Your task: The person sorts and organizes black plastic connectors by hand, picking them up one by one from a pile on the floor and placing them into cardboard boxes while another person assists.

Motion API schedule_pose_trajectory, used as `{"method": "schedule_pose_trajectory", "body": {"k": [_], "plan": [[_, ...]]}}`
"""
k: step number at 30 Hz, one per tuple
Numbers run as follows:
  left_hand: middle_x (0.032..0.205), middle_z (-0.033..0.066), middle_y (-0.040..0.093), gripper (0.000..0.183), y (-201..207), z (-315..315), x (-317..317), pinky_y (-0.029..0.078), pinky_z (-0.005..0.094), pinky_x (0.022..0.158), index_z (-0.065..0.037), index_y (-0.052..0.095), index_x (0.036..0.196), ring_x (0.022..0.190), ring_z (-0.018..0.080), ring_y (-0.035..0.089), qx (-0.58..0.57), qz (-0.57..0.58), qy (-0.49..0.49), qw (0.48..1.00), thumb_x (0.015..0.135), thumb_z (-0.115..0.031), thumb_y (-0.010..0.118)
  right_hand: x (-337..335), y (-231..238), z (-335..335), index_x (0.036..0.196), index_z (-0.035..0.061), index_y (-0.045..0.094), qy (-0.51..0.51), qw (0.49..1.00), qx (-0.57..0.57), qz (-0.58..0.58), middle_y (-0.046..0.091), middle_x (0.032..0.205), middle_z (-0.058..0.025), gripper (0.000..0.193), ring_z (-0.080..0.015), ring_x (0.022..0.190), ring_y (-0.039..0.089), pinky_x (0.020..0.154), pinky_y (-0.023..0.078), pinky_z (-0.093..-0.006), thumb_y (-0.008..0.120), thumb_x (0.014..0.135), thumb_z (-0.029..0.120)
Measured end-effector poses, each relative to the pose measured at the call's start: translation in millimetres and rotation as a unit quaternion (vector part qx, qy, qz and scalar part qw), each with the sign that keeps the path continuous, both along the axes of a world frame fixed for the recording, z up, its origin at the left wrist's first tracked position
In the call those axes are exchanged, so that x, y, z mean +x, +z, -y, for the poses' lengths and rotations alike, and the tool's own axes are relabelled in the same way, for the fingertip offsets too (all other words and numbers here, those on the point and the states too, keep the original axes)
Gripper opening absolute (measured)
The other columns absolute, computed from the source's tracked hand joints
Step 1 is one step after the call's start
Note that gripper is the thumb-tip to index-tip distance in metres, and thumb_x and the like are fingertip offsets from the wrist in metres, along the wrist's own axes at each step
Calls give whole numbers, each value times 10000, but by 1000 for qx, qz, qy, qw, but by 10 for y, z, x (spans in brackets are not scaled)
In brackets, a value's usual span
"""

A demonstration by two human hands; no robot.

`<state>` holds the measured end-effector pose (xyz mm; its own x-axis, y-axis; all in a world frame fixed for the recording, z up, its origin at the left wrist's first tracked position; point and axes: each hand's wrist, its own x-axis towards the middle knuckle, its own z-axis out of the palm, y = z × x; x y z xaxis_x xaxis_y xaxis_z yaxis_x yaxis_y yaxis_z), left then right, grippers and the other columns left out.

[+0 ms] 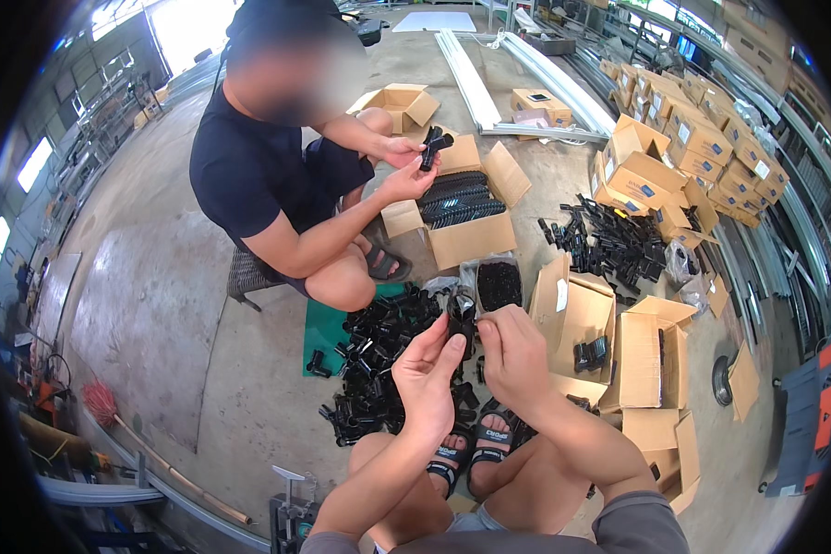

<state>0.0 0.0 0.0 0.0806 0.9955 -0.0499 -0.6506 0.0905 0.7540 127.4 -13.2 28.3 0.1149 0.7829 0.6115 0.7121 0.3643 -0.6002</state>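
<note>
Open cardboard boxes [582,319] crowd the right; a pile of black parts [374,355] lies just left; bare concrete floor [157,305] opens beyond. Left hand [427,374] and right hand [512,355] pinch one black plastic part [462,319] between closed fingertips, above the pile.

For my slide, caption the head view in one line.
Left hand and right hand hold a black plastic part above a pile of parts; co-worker fills a box.

Left hand [427,371] and right hand [512,349] raised together, apparently pinching.
</note>
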Motion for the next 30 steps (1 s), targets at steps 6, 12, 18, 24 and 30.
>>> {"method": "schedule_pose_trajectory", "body": {"k": [6,12,18,24,30], "plan": [[1231,145,689,373,-47,-14,-24,516,286,982,49,630,1281,1085,142,661,-2,6,-29,1000,915,39,701,91,-13,44,948,5,600,48,998,-34,13,586,847,-156,100,-358,773,589,676,478,-433,619,938,103],[1221,134,695,370,-70,-54,-64,522,281,971,38,635,1279,1079,139,662,-5,13,-54,998,915,38,700,119,-25,72,933,9,581,54,993,-68,-74,579,817,-162,131,-359,765,608,661,489,-422,625,953,130],[1225,131,694,370,-55,-42,-49,524,277,969,38,638,1277,1084,138,661,-18,-7,-57,998,913,36,703,113,-108,26,895,23,591,31,997,-55,-46,583,758,-145,134,-343,732,622,651,497,-397,657,934,133],[1232,133,692,370,-81,-39,-42,523,274,972,40,640,1275,1089,141,661,-16,-18,-59,998,911,37,705,145,-39,82,870,26,585,47,993,-83,-77,594,730,-147,149,-339,688,612,610,480,-413,637,944,143],[1234,130,692,367,-75,-66,-116,523,272,970,39,641,1275,1088,142,663,-14,-32,-70,997,913,38,703,212,-178,17,941,-14,589,59,993,-101,-3,601,757,-139,222,-230,657,610,610,481,-337,507,1031,171]]}}
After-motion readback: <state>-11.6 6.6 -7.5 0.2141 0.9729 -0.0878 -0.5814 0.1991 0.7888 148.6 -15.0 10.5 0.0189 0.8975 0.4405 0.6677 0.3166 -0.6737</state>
